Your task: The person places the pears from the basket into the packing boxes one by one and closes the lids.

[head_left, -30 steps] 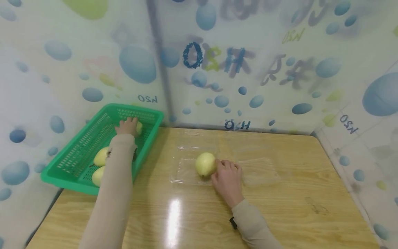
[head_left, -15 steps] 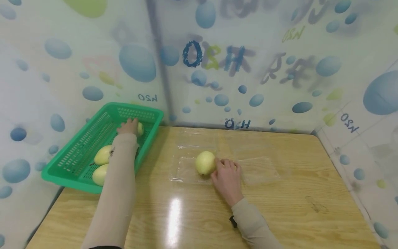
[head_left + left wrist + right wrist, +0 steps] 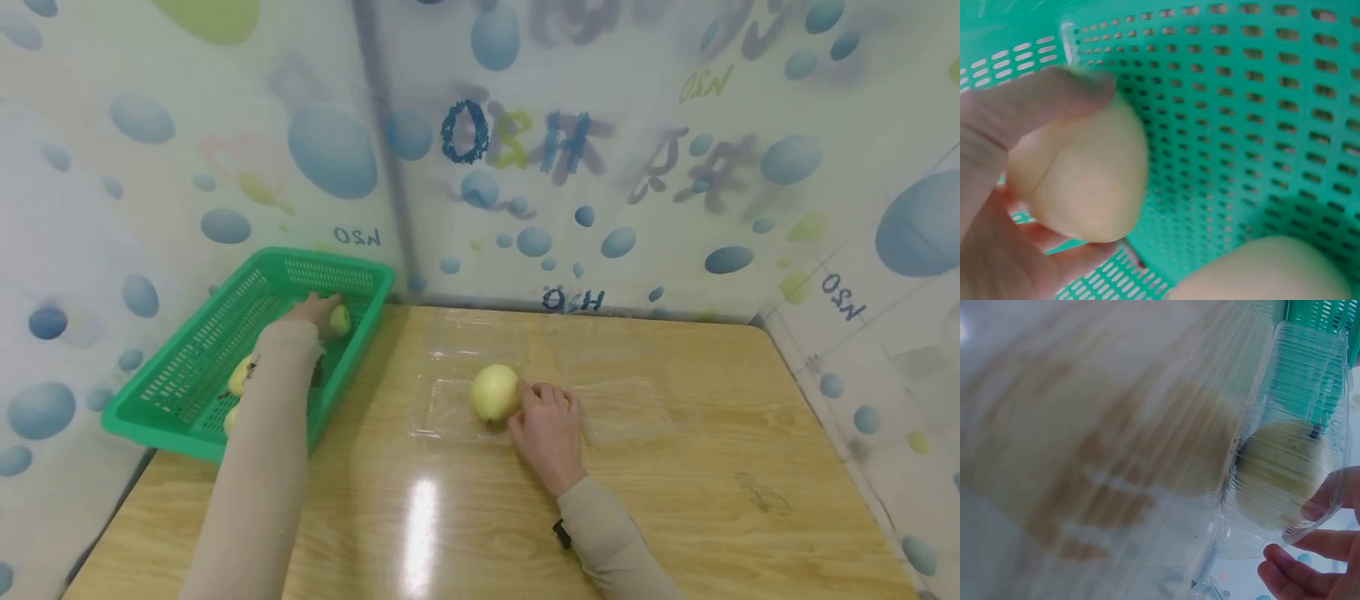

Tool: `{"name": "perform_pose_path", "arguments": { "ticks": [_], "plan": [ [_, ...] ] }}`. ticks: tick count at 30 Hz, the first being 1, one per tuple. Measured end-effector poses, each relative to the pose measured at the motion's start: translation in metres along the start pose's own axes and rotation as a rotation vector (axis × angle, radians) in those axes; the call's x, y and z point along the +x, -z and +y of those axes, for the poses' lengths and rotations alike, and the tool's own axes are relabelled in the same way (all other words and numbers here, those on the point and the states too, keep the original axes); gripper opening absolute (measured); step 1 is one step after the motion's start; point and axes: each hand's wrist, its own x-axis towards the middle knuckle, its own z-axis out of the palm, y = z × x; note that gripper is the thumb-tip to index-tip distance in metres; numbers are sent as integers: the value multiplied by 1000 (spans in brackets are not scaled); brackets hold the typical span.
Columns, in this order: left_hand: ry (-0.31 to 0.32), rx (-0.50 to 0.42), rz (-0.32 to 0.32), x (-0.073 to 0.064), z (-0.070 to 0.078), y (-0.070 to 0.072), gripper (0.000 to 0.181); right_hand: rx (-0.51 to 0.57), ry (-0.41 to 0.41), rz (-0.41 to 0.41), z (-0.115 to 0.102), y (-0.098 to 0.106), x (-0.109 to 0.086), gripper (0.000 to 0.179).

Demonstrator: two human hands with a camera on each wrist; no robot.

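Observation:
In the head view my left hand (image 3: 309,312) reaches into a green plastic basket (image 3: 352,354). The left wrist view shows its thumb across the top of a pale yellow pear (image 3: 1088,172) and fingers beneath it, gripping it. Another pear (image 3: 1266,275) lies lower in that view. On the table lies a clear plastic clamshell container (image 3: 450,417), spread open, with one pear (image 3: 495,393) in its left half. Beside this pear, my right hand (image 3: 550,429) pinches the container wall between thumb and fingers, as the right wrist view shows.
Two more pears (image 3: 238,377) are partly hidden under the left forearm in the basket. The wooden table (image 3: 480,517) meets patterned walls (image 3: 480,200) at the back and right. The container's see-through right half (image 3: 626,408) lies flat.
My left hand has turned a little inside the basket, and its forearm has shifted left, covering more of the two near pears. The right hand and the container pear have stayed put.

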Motion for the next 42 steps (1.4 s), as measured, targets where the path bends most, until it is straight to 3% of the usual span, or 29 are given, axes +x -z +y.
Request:
{"name": "perform_pose_path", "arguments": {
  "ticks": [2,4,10,15,26,42],
  "plan": [
    [-24,8,-19,-4,0,3,66,1,-2,-6,-1,0,-1,40],
    [-63,30,-10,-6,-3,7,65,2,-3,-9,-1,0,-1,40],
    [-162,91,34,-6,-14,23,76,-3,-6,-12,-2,0,-1,39],
    [-200,114,53,-10,-10,36,81,15,-6,-18,-3,1,1,40],
    [-194,233,191,-37,20,51,74,-7,24,4,-1,-2,2,39],
    [-189,309,314,-57,38,52,70,16,-8,-26,-2,1,1,41]
  ]
}}
